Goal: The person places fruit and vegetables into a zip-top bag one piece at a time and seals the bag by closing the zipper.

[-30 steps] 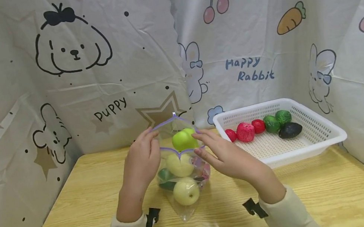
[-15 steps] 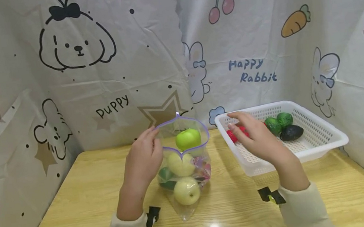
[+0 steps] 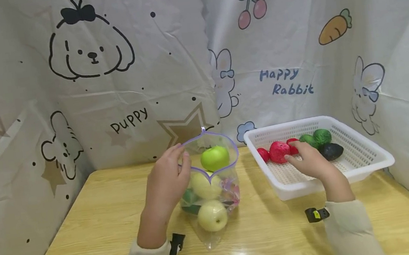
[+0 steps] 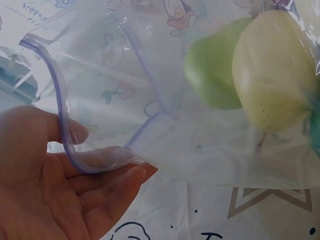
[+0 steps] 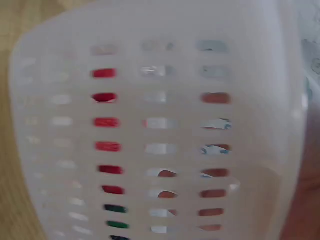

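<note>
My left hand point(image 3: 168, 178) pinches the purple-edged rim of a clear zip bag point(image 4: 62, 100), thumb inside the mouth and fingers outside in the left wrist view. The bag stands with its mouth spread. Inside show a bright green apple point(image 3: 215, 158), pale yellow-green pears point(image 3: 212, 215), something dark green and something pink. Over the white basket point(image 3: 283, 190), my right hand point(image 3: 312, 163) reaches down with fingers spread, fingertips right by a pinkish-red round fruit point(image 3: 279, 151). The basket's slotted wall hides most of this hand in the right wrist view.
Also in the basket lie smaller red fruits point(image 3: 263, 154), green rough fruits point(image 3: 322, 137) and a black avocado-shaped one point(image 3: 331, 151). Both stand on a wooden table point(image 3: 98, 228) before a printed cloth backdrop point(image 3: 102, 97).
My right hand has let go of the bag's rim, moved right and lowered into the basket beside the red fruit. My left hand still holds the rim. The whole view has shifted slightly.
</note>
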Available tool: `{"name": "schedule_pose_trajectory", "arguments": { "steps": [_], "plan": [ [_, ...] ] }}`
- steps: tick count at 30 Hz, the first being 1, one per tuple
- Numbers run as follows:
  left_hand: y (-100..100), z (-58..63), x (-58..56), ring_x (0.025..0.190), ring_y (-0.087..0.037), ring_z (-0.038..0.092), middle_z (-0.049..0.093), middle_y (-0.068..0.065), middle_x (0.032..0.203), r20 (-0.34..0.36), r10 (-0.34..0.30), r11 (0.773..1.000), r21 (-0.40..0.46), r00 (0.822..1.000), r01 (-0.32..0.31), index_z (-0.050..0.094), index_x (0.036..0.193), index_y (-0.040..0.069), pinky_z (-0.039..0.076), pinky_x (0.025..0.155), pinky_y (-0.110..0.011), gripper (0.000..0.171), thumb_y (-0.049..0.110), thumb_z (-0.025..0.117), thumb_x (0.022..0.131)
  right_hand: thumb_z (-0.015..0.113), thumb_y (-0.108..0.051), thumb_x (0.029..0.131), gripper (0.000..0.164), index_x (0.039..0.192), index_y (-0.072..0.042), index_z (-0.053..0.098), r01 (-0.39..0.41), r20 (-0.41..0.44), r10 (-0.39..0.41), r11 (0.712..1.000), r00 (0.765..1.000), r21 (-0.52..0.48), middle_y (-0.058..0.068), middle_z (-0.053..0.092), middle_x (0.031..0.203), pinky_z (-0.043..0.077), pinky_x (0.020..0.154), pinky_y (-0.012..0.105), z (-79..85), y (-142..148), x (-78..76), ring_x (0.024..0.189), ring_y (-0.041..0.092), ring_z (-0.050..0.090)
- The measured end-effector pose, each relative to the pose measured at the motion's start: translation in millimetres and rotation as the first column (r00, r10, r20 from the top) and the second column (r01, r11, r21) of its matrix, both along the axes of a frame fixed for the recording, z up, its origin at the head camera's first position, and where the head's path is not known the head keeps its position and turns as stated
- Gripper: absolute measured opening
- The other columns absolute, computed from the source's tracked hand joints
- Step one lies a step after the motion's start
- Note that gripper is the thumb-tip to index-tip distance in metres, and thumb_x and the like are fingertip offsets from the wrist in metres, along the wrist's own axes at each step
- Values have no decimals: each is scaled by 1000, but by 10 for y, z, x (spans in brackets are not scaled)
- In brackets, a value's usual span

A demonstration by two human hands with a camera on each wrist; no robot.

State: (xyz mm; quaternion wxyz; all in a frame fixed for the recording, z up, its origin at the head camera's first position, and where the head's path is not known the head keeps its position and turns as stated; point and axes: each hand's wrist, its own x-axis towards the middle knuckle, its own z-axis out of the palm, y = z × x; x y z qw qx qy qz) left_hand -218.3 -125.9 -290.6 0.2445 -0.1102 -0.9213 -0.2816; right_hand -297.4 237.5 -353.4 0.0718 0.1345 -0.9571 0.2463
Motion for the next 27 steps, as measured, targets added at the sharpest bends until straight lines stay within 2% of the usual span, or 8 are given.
{"name": "schedule_pose_trajectory", "arguments": {
  "steps": [4,8,11,14,17,20,23,27],
  "plan": [
    [7,-32,-9,121,-31,51,56,-11,136,-4,0,1000,3,1000,0,59,124,5,49,94,-55,45,33,38,96,58,-22,88,57,129,13,41,-39,-30,43,994,999,106,40,45,128,37,96,69,-153,-54,-48,115,57,41],
    [3,-29,-22,120,-32,52,56,-12,136,-9,6,1000,11,1000,-6,60,124,5,49,93,-55,45,33,39,96,65,-21,82,54,122,12,49,-111,-78,135,961,988,255,38,50,122,42,90,69,-149,-163,-68,105,58,47],
    [-10,-17,-23,121,-33,51,56,-12,135,-13,6,1000,15,1000,-6,60,124,5,49,93,-56,45,33,40,95,65,-24,82,55,122,10,50,-184,3,194,929,981,320,36,50,124,41,93,68,-37,-200,-118,110,55,45],
    [-20,-14,-12,121,-32,51,56,-12,136,-11,8,1000,16,1000,-8,59,124,5,50,93,-56,45,34,40,95,63,-28,85,56,126,8,48,-251,145,216,921,965,299,33,51,127,40,97,66,149,-178,-218,117,51,44],
    [-34,-17,-1,121,-32,51,56,-12,136,-8,11,1000,14,1000,-11,59,125,6,50,92,-55,45,35,40,95,61,-34,87,59,129,4,47,-258,266,191,935,945,245,31,51,130,40,98,65,334,-146,-360,121,47,44],
    [-46,-15,8,120,-32,52,56,-12,136,-6,12,1000,13,1000,-12,59,125,6,50,92,-55,45,34,40,95,60,-40,86,64,133,2,45,-228,351,135,944,927,237,30,49,134,39,98,65,457,-118,-506,121,46,43],
    [-46,-13,6,120,-33,52,56,-13,136,-10,5,1000,13,1000,-5,59,125,5,50,92,-55,45,34,41,95,59,-42,86,67,136,-1,43,-181,415,64,951,908,249,31,42,139,37,99,67,511,-88,-640,121,46,41],
    [-33,-24,-12,120,-32,52,56,-13,135,-10,-2,1000,12,1000,2,60,125,7,51,91,-54,44,33,41,95,59,-40,86,66,139,-4,40,-117,513,-24,963,858,241,31,37,141,36,98,68,513,-60,-763,120,48,38]
  ]
}}
